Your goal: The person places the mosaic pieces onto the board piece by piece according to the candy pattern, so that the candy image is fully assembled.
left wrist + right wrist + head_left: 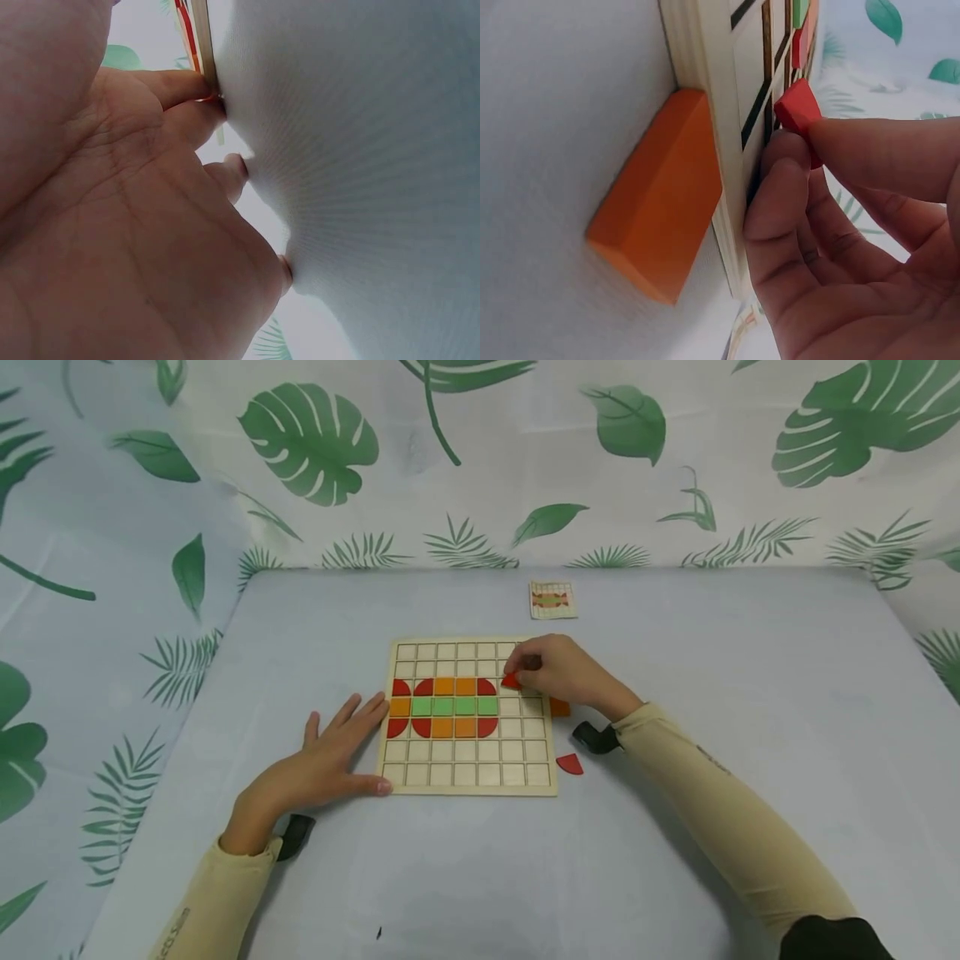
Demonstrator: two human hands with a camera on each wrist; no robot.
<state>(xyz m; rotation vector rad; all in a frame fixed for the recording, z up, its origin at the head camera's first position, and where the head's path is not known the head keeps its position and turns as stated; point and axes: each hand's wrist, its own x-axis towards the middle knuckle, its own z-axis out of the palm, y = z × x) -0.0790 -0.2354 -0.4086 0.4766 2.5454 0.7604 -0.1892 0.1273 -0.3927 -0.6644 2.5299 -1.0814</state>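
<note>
A wooden grid board (487, 774) lies on the table, with red quarter-circle, orange square and green square pieces set in rows across its left and middle cells. My right hand (558, 668) pinches a red quarter-circle piece (799, 105) between thumb and fingers, close over the board's upper right cells. Spread out at the board's left side, my left hand (322, 768) touches the edge with its fingertips, its thumb at the near left corner. In the right wrist view, an orange square piece (656, 202) leans against the board's side, below the right hand.
Just off the board's right edge lies another red quarter-circle piece (570, 764). A small pattern card (552, 600) rests behind the board, showing a red, orange and green design on a grid. Leaf-printed cloth (480, 485) hangs along the table's back and left sides.
</note>
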